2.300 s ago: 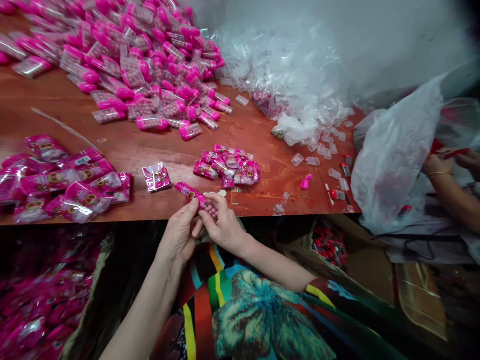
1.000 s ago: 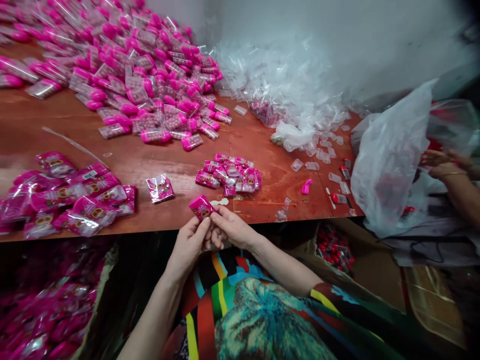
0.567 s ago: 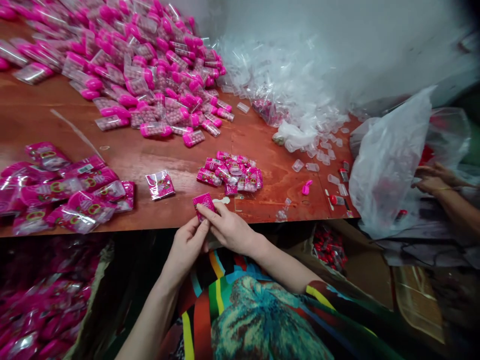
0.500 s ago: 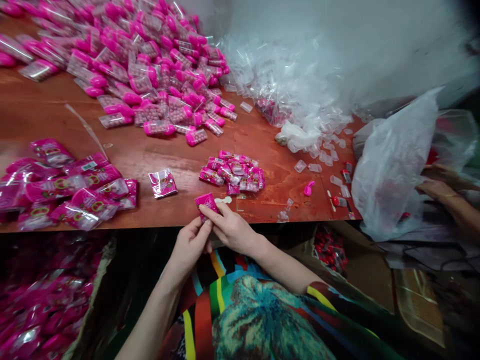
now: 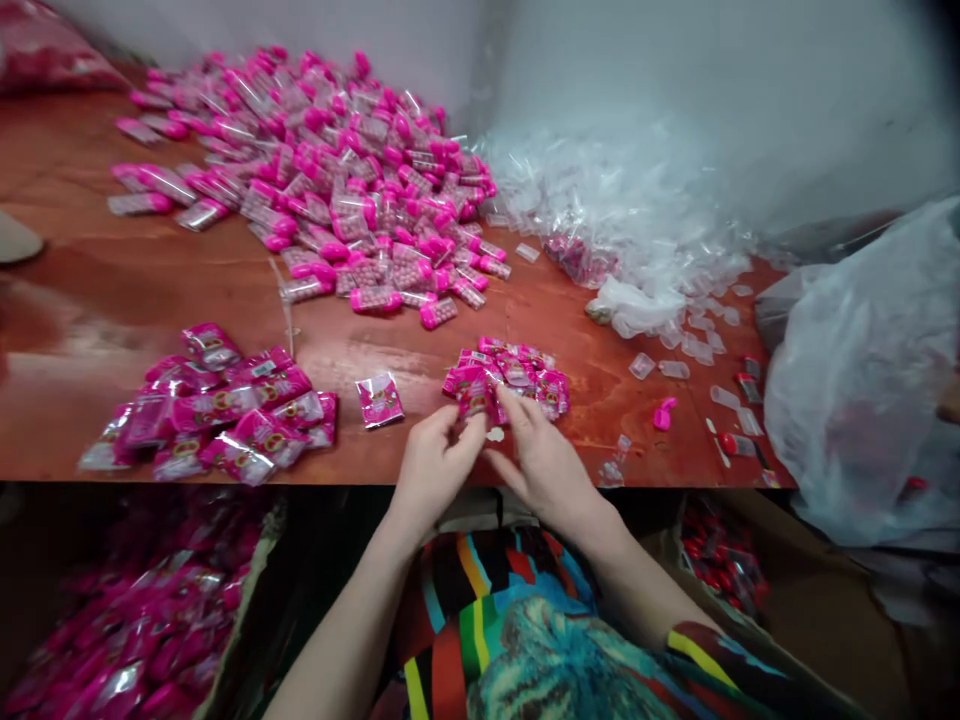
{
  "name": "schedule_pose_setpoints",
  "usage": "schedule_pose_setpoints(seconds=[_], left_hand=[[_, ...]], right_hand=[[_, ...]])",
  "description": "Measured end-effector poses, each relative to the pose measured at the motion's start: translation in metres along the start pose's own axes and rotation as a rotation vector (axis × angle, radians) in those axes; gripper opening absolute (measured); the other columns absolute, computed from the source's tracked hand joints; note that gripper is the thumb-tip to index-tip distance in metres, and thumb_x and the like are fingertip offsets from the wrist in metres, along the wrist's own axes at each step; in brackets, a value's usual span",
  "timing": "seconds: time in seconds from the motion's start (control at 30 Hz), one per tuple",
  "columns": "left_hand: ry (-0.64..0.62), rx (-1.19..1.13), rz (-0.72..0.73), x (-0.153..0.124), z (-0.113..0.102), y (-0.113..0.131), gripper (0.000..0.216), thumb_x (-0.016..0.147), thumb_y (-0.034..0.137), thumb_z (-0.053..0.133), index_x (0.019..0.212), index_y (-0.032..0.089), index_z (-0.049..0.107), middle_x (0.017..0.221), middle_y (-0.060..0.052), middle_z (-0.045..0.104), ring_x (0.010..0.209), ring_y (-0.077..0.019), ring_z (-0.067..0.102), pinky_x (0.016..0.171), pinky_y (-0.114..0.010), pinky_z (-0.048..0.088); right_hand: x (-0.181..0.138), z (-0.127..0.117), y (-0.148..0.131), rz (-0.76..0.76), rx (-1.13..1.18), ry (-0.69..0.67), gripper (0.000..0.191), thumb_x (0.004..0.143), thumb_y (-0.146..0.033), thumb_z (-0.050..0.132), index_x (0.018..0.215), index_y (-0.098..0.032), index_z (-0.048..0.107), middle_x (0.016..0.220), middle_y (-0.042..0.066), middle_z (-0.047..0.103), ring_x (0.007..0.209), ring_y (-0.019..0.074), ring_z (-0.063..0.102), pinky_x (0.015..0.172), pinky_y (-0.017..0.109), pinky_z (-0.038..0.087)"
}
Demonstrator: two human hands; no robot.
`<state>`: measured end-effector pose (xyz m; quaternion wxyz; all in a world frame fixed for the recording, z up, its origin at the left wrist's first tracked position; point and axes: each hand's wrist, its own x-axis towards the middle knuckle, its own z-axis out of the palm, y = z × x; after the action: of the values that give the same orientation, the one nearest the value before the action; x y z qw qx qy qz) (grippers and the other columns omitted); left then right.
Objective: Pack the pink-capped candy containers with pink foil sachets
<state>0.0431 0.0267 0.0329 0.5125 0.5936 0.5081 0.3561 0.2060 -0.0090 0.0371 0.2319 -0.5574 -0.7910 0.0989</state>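
Note:
My left hand [image 5: 439, 455] pinches a small pink printed packet [image 5: 472, 392] between thumb and fingers, just above the table's front edge. Close beside it, my right hand [image 5: 546, 462] has its thumb apart from its fingers, and the fingertips are at the near side of a small heap of pink packets [image 5: 553, 392]. Whether they touch that heap I cannot tell. A single flat pink sachet [image 5: 380, 400] lies left of my left hand. Further left is a pile of larger pink packets [image 5: 240, 405].
Clear tubes with pink caps and small beads [image 5: 360, 210] are heaped at the back. Clear plastic pieces [image 5: 637, 210] pile up right of them. A white plastic bag [image 5: 862, 380] stands at the right. Below the table are boxes of pink packets [image 5: 150, 620] and red items [image 5: 724, 560].
Both hands have moved forward to the small heap, with the packet now in the left hand only. The right hand has let go of it. The view has shifted left.

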Motion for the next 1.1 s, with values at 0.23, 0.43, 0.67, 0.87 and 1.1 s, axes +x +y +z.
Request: schedule_pose_setpoints(seconds=[0.23,0.43,0.67,0.87,1.1], left_hand=[[0.340,0.647,0.291,0.029,-0.014,-0.010,0.040,0.099,0.043,0.050,0.118,0.014,0.068,0.119,-0.017,0.071,0.107,-0.0307,0.064,0.093,-0.043,0.047],[0.508,0.974,0.109,0.026,-0.034,-0.062,0.047,0.096,0.029,0.048,0.132,0.000,0.059,0.146,-0.034,0.049,0.129,-0.0476,0.049,0.097,-0.063,0.043],[0.101,0.772,0.491,0.019,-0.064,-0.073,0.029,0.085,0.016,0.054,0.106,0.015,0.074,0.146,-0.020,0.054,0.138,-0.0320,0.047,0.110,-0.050,0.040],[0.010,0.790,0.532,0.021,-0.093,-0.077,0.031,0.079,0.010,0.054,0.088,0.026,0.079,0.140,-0.008,0.062,0.144,-0.0344,0.040,0.114,-0.061,0.030],[0.397,0.688,0.521,-0.001,-0.053,-0.078,0.021,0.091,0.022,0.058,0.106,0.017,0.072,0.134,-0.017,0.064,0.133,-0.0357,0.053,0.110,-0.058,0.040]], right_hand=[[0.012,0.003,-0.008,0.019,0.066,0.318,0.049,0.098,-0.017,0.052,0.146,-0.022,0.044,0.129,0.015,0.053,0.123,0.0281,0.054,0.105,0.050,0.050],[0.054,0.047,-0.028,-0.124,0.227,0.068,0.029,0.100,-0.019,0.047,0.123,-0.015,0.064,0.117,0.014,0.061,0.110,0.0242,0.058,0.099,0.042,0.051],[0.083,0.081,-0.020,-0.164,0.182,-0.115,0.041,0.097,-0.008,0.043,0.136,-0.010,0.055,0.138,0.016,0.058,0.127,0.0246,0.051,0.111,0.042,0.043],[0.056,0.083,-0.018,-0.119,0.052,-0.147,0.032,0.101,-0.019,0.045,0.127,-0.011,0.063,0.124,0.016,0.063,0.118,0.0268,0.054,0.101,0.044,0.047],[0.044,0.081,-0.004,-0.207,-0.040,-0.125,0.033,0.103,-0.022,0.044,0.127,-0.014,0.064,0.116,0.014,0.065,0.111,0.0255,0.055,0.094,0.041,0.048]])
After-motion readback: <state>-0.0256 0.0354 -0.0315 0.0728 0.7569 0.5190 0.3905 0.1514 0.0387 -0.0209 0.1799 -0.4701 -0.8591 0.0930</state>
